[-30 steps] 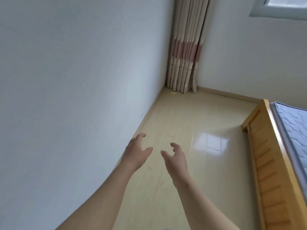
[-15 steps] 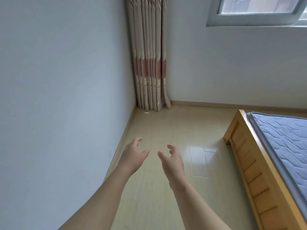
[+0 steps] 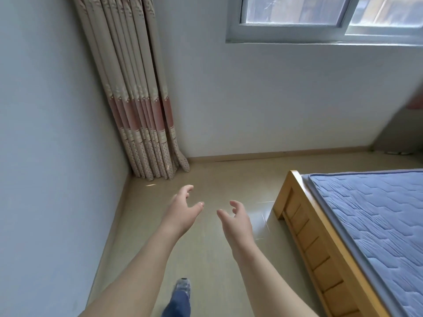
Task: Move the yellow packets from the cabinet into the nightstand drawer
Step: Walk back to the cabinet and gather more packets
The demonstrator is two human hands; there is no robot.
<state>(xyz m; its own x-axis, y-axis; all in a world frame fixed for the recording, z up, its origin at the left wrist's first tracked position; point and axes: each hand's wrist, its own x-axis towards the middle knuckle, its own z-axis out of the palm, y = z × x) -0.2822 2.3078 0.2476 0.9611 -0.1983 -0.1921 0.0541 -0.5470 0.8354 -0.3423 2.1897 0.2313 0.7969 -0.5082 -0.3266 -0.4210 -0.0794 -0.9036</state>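
While both arms reach forward over the pale floor [image 3: 217, 175], the left hand [image 3: 183, 211] and the right hand [image 3: 237, 221] are a little apart, with fingers loosely curled and holding nothing. An open strip of floor runs between the grey wall [image 3: 45, 133] on the left and the wooden bed frame [image 3: 304, 225] on the right, up to the curtain [image 3: 137, 106] in the corner. A blue mattress [image 3: 366, 213] lies on the frame. Where the yellow packets are cannot be told from this view.
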